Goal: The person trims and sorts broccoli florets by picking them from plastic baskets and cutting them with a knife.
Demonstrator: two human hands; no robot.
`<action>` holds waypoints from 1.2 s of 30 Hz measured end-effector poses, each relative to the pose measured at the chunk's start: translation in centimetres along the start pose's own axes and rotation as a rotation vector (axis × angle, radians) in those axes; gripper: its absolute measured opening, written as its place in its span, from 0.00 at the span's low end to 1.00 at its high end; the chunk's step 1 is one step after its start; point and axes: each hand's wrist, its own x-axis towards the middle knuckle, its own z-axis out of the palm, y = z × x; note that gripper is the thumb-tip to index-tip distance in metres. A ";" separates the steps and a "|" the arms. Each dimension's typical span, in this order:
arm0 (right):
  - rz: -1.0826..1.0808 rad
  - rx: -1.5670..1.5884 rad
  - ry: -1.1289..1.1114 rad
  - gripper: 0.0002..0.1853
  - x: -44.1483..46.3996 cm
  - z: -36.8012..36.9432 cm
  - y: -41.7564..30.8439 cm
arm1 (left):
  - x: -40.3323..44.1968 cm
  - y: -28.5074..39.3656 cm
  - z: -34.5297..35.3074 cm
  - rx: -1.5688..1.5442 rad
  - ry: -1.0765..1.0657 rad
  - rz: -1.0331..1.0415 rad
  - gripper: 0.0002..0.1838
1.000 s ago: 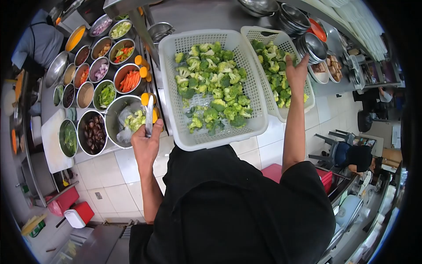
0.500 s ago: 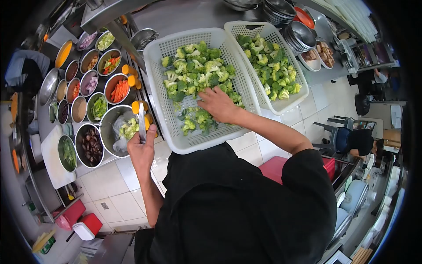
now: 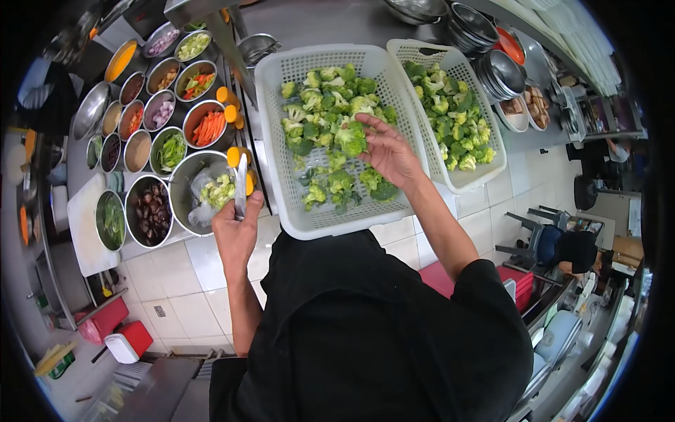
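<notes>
Hands and surrounding containers, with twelve o'clock at the top of the view. The right hand (image 3: 391, 159) is partly open, its fingers slightly spread, and appears to hold a broccoli floret (image 3: 351, 138) lightly at the fingertips, above a white perforated basket (image 3: 299, 226). The left hand (image 3: 236, 234) is closed about the lower end of a knife (image 3: 241, 184), whose blade points toward twelve o'clock. The step in hand is judged to be the handling of a single floret; moving it calls for a light grip and clearance above the basket's wall. Further florets (image 3: 340, 102) lie loosely in this basket. Just beside it, at three o'clock, a second basket (image 3: 498, 167) contains more broccoli. At eight o'clock, a steel pot (image 3: 181, 188) holds pale green pieces and clear plastic. Toward nine o'clock stand orange-capped bottles (image 3: 227, 96) and a container of carrot strips (image 3: 208, 129). Stacked metal bowls (image 3: 500, 76) occupy the counter (image 3: 309, 24) at two o'clock.
</notes>
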 end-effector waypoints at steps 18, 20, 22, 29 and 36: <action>-0.257 -0.065 0.155 0.18 -1.2 2.0 -4.3 | -0.1 0.2 0.5 -0.041 0.003 0.061 0.23; -0.497 -0.281 0.385 0.17 -0.7 -0.8 -7.2 | 0.0 -0.2 0.5 -0.043 0.004 0.051 0.23; -0.644 -0.494 0.594 0.24 0.0 -4.7 -9.5 | -0.1 -0.4 0.4 -0.030 0.009 0.048 0.23; -0.595 -1.475 0.627 0.37 -1.3 -4.5 -9.9 | 0.0 -0.2 0.6 -0.019 0.005 0.057 0.25; -0.498 -1.753 0.139 0.26 -2.2 -1.6 -2.1 | 0.0 0.2 0.9 -0.026 -0.005 0.044 0.25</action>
